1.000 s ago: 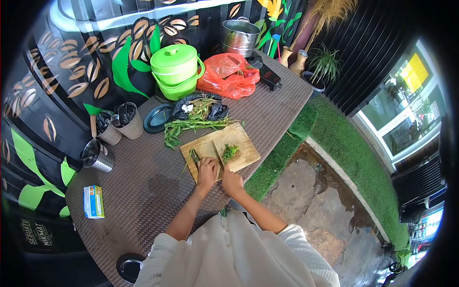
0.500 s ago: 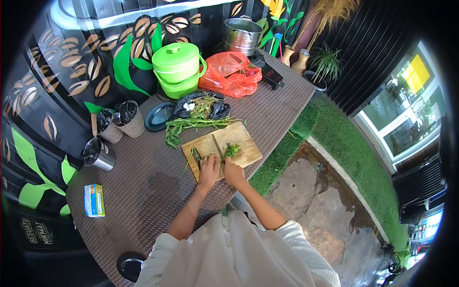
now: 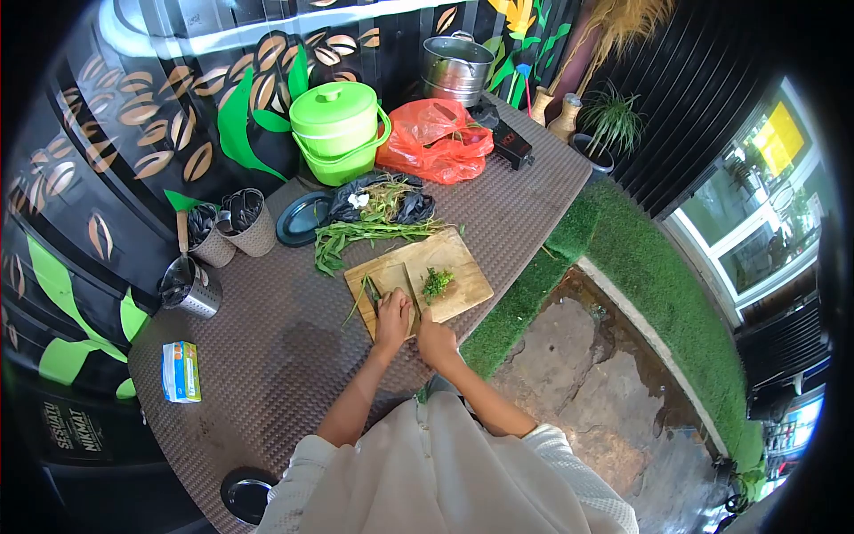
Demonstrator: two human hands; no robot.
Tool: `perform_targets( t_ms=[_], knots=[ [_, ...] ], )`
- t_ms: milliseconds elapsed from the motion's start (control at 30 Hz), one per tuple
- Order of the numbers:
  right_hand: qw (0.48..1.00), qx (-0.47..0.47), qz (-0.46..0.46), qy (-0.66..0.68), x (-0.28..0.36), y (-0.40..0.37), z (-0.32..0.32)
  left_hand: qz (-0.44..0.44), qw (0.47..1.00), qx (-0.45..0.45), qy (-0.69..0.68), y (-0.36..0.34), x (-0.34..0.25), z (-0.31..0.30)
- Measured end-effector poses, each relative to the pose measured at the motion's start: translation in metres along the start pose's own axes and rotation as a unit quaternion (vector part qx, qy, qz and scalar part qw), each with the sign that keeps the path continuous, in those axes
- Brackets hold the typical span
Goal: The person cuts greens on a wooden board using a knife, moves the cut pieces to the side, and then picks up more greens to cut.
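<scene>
A: What's on the table [image 3: 267, 356]?
B: Cutting board [image 3: 468, 278]. From it: red bag [image 3: 431, 149] 12 o'clock, green bucket [image 3: 338, 133] 11, packet [image 3: 181, 372] 8.
A: Surface?
B: Brown, weave-textured.

Pale beige garment [image 3: 418, 472] — loosely creased in front — with whitish, waffle-textured sleeves [image 3: 307, 465]; forearms [image 3: 360, 396] bare.

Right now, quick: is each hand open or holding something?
Left hand: closed, holding green stems on the cutting board.
Right hand: closed, holding the knife.
</scene>
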State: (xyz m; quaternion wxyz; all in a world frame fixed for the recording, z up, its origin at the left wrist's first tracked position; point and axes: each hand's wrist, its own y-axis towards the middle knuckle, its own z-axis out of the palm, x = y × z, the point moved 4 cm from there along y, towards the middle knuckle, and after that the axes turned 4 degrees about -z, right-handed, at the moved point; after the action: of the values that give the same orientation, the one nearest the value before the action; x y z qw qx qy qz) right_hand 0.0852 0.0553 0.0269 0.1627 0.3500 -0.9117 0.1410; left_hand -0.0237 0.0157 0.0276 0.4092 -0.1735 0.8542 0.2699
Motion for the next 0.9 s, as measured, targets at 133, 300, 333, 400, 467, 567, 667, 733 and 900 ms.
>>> perform_targets(
  t_ms=[133,300,333,400,467,567,667,733,900],
  knots=[
    [1.000,-0.008,-0.023,0.008,-0.005,0.014,-0.003,-0.004,1.000,0.002,0.005,-0.001,0.006,0.003],
    [1.000,0.010,-0.005,-0.010,0.003,-0.004,-0.004,-0.065,0.996,-0.011,-0.058,0.002,0.015,0.005],
    [1.000,0.006,0.027,0.001,0.005,-0.006,0.001,-0.065,0.996,-0.011,-0.059,0.003,0.015,0.005],
    [1.000,0.000,0.016,0.005,0.009,0.003,0.004,-0.052,0.998,-0.004,-0.030,0.003,0.013,0.003],
    [1.000,-0.003,0.006,0.007,0.007,0.013,0.001,-0.045,0.999,-0.001,0.011,0.002,0.008,0.001],
    [1.000,0.010,0.001,0.013,0.006,0.020,-0.002,0.000,0.998,-0.019,0.056,-0.004,0.001,0.000],
    [1.000,-0.004,0.002,0.000,0.008,0.006,-0.006,0.047,0.997,-0.047,0.050,-0.006,-0.002,-0.003],
    [1.000,0.002,0.023,-0.002,0.006,-0.001,0.004,0.053,0.996,-0.053,0.040,-0.005,0.000,-0.003],
    [1.000,-0.008,0.005,0.001,0.009,0.012,0.002,-0.042,0.998,-0.052,0.021,-0.004,0.013,0.001]
  ],
)
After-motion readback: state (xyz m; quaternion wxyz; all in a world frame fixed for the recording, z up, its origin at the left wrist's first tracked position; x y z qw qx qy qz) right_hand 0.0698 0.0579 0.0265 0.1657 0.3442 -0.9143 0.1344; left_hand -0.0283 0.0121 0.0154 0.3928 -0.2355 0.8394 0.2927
